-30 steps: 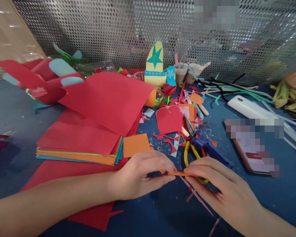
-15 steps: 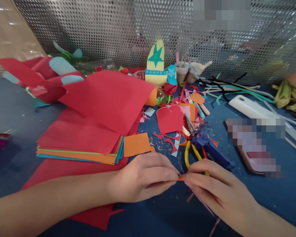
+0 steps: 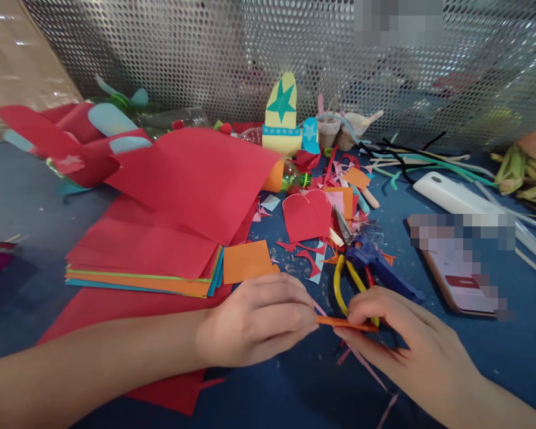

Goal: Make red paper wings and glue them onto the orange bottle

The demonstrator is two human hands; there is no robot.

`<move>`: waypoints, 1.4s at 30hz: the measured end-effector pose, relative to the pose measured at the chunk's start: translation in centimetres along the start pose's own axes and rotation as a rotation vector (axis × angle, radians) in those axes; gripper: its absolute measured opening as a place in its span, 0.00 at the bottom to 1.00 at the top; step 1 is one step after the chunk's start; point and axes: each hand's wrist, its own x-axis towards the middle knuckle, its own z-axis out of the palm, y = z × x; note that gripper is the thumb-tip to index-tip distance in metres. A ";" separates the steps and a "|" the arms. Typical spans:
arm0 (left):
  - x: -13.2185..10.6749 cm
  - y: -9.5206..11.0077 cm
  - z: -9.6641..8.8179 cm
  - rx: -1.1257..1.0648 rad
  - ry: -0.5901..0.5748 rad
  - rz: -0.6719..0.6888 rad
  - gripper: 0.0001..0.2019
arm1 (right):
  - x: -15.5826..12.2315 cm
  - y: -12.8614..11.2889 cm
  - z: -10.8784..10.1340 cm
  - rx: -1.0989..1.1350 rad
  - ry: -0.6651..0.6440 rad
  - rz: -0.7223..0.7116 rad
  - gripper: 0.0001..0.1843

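Note:
Low in the middle, my left hand (image 3: 261,322) is closed on one end of a narrow orange paper strip (image 3: 339,322). The strip sticks out to the right, in between the thumb and fingers of my right hand (image 3: 411,345), whose fingertips pinch it loosely. Its free end shows inside the curve of that hand. A thin pink strip (image 3: 370,368) trails below the right hand. Right behind the hands lie yellow-handled scissors (image 3: 339,286) and blue-handled pliers (image 3: 375,265). An orange paper square (image 3: 248,261) lies just beyond my left hand.
Red sheets (image 3: 196,173) top a stack of coloured paper on the left. Paper scraps (image 3: 310,262) litter the middle. At right are a phone (image 3: 455,268) and a white-handled tool (image 3: 451,193). Bottle crafts, including a yellow one with a star (image 3: 282,107), stand before a perforated metal panel (image 3: 196,53).
The right hand's fingers have parted somewhat from the left hand's fingertips, and more of the orange strip now shows between them. My left hand has barely moved.

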 end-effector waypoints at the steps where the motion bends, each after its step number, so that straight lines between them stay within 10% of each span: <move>1: 0.0 0.0 0.0 -0.002 0.006 -0.006 0.05 | 0.0 0.0 0.0 -0.013 0.013 0.006 0.07; 24: 1.1 -0.6 -1.3 0.170 0.064 -0.307 0.03 | 0.3 0.8 0.1 -0.090 -0.035 0.017 0.03; 32: 1.4 -2.0 -5.6 0.569 -0.440 -0.522 0.20 | 0.5 1.0 0.1 -0.173 -0.081 -0.002 0.13; 42: 1.3 -2.0 -4.9 0.566 -0.477 -0.504 0.20 | -0.3 1.5 1.2 -0.241 -0.201 -0.010 0.26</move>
